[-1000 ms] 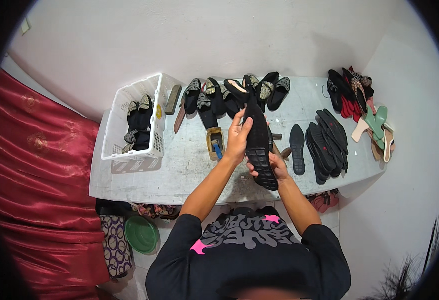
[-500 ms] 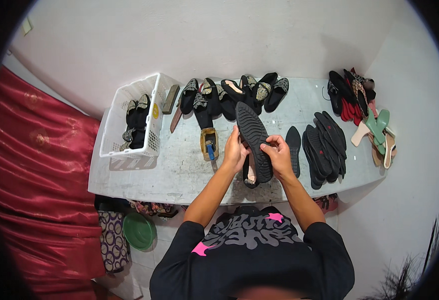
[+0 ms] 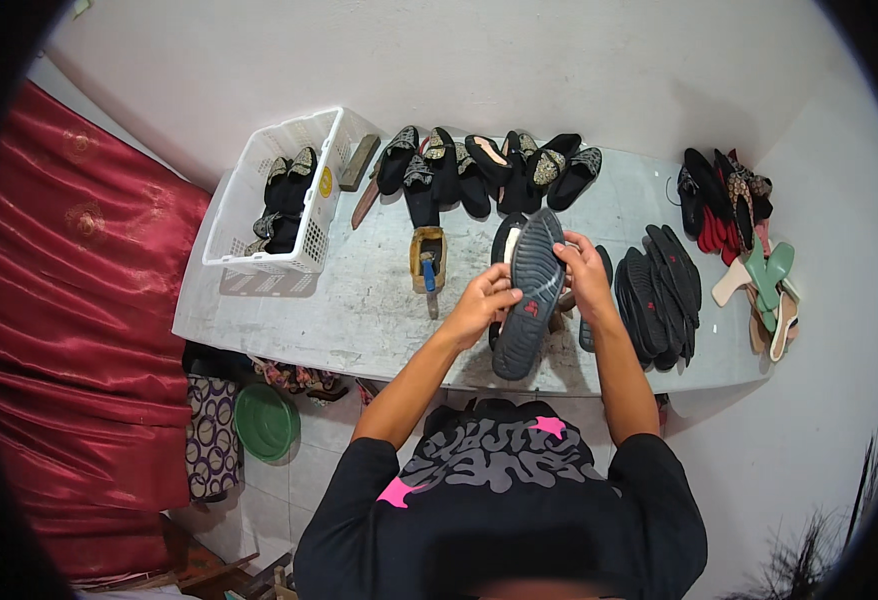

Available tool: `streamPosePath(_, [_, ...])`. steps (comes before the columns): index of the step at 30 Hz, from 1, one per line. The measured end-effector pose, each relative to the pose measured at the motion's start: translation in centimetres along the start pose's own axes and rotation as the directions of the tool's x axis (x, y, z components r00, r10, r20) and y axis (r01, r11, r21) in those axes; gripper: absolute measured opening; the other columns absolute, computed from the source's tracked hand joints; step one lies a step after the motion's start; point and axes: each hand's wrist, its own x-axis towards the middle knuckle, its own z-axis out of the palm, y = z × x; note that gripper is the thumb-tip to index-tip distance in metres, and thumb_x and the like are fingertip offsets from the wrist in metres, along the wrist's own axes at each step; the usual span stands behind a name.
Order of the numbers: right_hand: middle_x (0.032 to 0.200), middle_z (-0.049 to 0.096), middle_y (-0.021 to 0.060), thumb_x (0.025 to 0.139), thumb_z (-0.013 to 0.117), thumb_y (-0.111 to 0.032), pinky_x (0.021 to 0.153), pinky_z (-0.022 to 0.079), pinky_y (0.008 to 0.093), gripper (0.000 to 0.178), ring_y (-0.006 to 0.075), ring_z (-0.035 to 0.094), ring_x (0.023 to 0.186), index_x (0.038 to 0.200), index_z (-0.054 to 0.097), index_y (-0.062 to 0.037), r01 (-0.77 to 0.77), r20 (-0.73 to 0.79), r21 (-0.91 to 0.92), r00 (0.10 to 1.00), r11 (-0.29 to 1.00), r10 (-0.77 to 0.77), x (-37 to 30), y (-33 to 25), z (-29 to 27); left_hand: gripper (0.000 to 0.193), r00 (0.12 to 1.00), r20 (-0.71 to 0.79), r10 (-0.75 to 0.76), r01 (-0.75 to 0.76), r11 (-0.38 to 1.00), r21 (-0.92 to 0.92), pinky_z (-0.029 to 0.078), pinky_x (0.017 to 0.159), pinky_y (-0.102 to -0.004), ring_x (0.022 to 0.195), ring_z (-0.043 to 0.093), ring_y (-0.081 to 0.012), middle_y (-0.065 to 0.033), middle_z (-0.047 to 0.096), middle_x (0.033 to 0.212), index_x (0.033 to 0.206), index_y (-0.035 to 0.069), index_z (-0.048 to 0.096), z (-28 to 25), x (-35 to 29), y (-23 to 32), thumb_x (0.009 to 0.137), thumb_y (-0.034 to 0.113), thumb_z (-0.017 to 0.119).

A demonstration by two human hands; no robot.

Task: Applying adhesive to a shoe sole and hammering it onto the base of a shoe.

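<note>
A black ribbed shoe sole (image 3: 534, 305) with a small red mark is held up between my hands over the table's front half. My left hand (image 3: 484, 305) pinches its left edge, thumb on the ribbed face. My right hand (image 3: 586, 275) grips the upper right edge with thumb and fingers. Partly hidden behind the sole is a black shoe (image 3: 506, 238) with a pale inside; whether my fingers touch it I cannot tell. Another black sole (image 3: 588, 333) lies mostly behind my right forearm. Left of my hands stands a yellowish pot (image 3: 428, 245) with a blue-handled brush (image 3: 429, 275).
Several black shoes with glittery uppers (image 3: 549, 168) line the table's back edge. A white basket (image 3: 329, 215) holds more shoes at left, beside a block (image 3: 360, 163). Stacked soles (image 3: 649, 300) and green sandals (image 3: 764, 265) lie right. A green basin (image 3: 267, 423) sits on the floor.
The sole has swung from leaning left to leaning right, and its red mark now shows. My left hand moved lower along it; my right hand moved up. The whole view has shifted slightly.
</note>
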Motion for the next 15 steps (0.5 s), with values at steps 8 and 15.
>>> streamPosePath(8, [0.084, 0.063, 0.0, 0.085, 0.065, -0.009, 0.068, 0.043, 0.0208, 0.017, 0.0058, 0.056, 0.074, 0.098, 0.062, -0.0002, 0.255, 0.183, -0.222, 0.959, 0.941, -0.217, 2.6, -0.7, -1.0, 0.032, 0.985, 0.103, -0.137, 0.133, 0.99, 0.049, 0.048, 0.067, -0.0225, 0.081, 0.059, -0.0085, -0.0019, 0.06, 0.097, 0.118, 0.008, 0.048, -1.8, -1.0, -2.7, 0.089, 0.008, 0.061])
streamPosePath(15, [0.092, 0.064, 0.003, 0.088, 0.061, -0.009, 0.079, 0.046, 0.0241, 0.021, 0.0088, 0.059, 0.085, 0.107, 0.06, 0.0007, 0.278, 0.262, -0.238, 0.941, 0.931, -0.214, 3.8, -2.2, 1.7, 0.034, 0.993, 0.101, -0.056, 0.017, 0.936, 0.352, 0.048, 0.066, -0.0236, 0.074, 0.056, -0.0082, -0.0045, 0.057, 0.095, 0.109, 0.003, 0.05, -2.3, -1.7, -1.3, 0.08, 0.0, 0.068])
